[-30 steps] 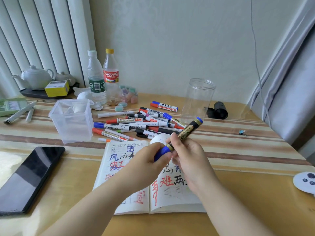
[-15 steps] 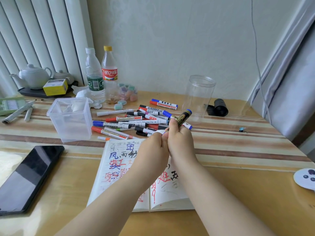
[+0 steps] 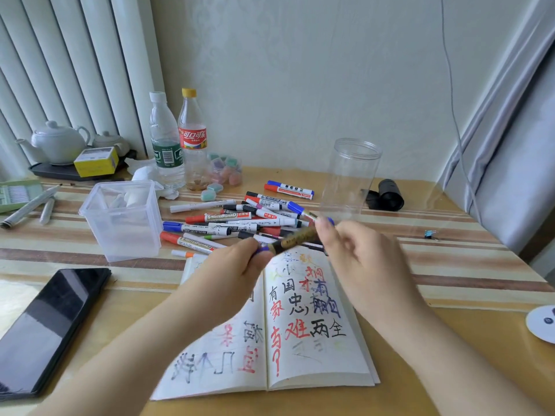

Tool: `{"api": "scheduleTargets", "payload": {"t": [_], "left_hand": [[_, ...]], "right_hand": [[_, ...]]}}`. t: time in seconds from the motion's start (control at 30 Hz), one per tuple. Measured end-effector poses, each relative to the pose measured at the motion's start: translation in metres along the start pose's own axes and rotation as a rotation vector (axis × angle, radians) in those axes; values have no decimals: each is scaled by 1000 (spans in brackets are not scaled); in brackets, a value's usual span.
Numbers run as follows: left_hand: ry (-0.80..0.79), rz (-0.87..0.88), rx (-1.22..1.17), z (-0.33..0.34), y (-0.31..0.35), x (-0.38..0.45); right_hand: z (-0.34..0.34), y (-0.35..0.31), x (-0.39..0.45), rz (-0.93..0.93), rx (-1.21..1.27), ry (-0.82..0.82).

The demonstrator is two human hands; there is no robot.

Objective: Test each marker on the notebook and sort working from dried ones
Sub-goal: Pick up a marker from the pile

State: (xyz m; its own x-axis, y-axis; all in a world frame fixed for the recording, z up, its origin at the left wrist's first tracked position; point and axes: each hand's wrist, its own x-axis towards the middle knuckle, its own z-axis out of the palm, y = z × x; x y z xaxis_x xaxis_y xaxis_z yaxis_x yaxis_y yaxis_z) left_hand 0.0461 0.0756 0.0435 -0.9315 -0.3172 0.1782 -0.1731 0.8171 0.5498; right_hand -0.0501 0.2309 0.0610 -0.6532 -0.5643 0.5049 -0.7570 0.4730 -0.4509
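Head view, marker in hand: a black-and-gold marker (image 3: 295, 239) with blue ends is being held level above the top edge of the notebook (image 3: 303, 331), blurred by motion.
Left hand (image 3: 231, 268): its fingers are curling round the marker's blue cap end, gripping it; probably this is bracing the cap for pulling off or pushing on, though which one cannot be told.
Right hand (image 3: 357, 253): it is pinching the barrel near the far blue end, thumb on top, most likely steadying the body against the other hand's pull.
Notebook placement: it is lying open just below the hands, so a test stroke needs only a short drop.
Marker pile (image 3: 240, 222): the untested markers are lying jumbled just beyond the notebook, within easy reach.
Sorting bins: a square plastic tub (image 3: 120, 223) is sitting left of the pile and a tall clear jar (image 3: 350, 178) right of it, seemingly one for each sort.
Phone (image 3: 45, 328): it is lying dark at the left, apart from the work.
Readable writing: two red markers are showing "WHITEBOARD"; the pages are carrying Chinese characters in black, red and blue; the bottle (image 3: 192, 139) with a red label is bearing Chinese Coca-Cola lettering.
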Motion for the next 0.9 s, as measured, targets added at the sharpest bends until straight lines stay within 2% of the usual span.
{"api": "scheduleTargets", "payload": {"t": [0.03, 0.07, 0.1, 0.17, 0.2, 0.37, 0.43, 0.53, 0.63, 0.73, 0.9], "left_hand": [[-72, 23, 32, -4, -3, -2], [-132, 47, 60, -6, -4, -3], [-178, 73, 84, -6, -3, -2], [-218, 134, 120, -3, -2, 1], [-220, 173, 140, -1, -2, 3], [-269, 324, 119, 0, -13, -3], [-284, 361, 98, -5, -18, -6], [-233, 387, 53, -9, -23, -2], [-223, 343, 109, -10, -30, -1], [-182, 253, 116, -7, -44, -8], [29, 121, 103, 3, -83, -21]], "right_hand": [[-6, 4, -4, -211, -208, 73], [-7, 3, -6, -367, -366, 58], [-4, 4, -6, -469, -462, -37], [12, 3, -2, -498, -498, -306], [19, 3, -2, -487, -488, -387], [23, 9, -10, -456, -335, -477], [16, 15, -12, -510, -270, -430], [12, 22, -11, -559, -395, -362], [9, 15, -9, -536, -479, -346], [-3, 15, -12, -263, -409, -515], [-4, 31, -29, 83, 64, -657]]}}
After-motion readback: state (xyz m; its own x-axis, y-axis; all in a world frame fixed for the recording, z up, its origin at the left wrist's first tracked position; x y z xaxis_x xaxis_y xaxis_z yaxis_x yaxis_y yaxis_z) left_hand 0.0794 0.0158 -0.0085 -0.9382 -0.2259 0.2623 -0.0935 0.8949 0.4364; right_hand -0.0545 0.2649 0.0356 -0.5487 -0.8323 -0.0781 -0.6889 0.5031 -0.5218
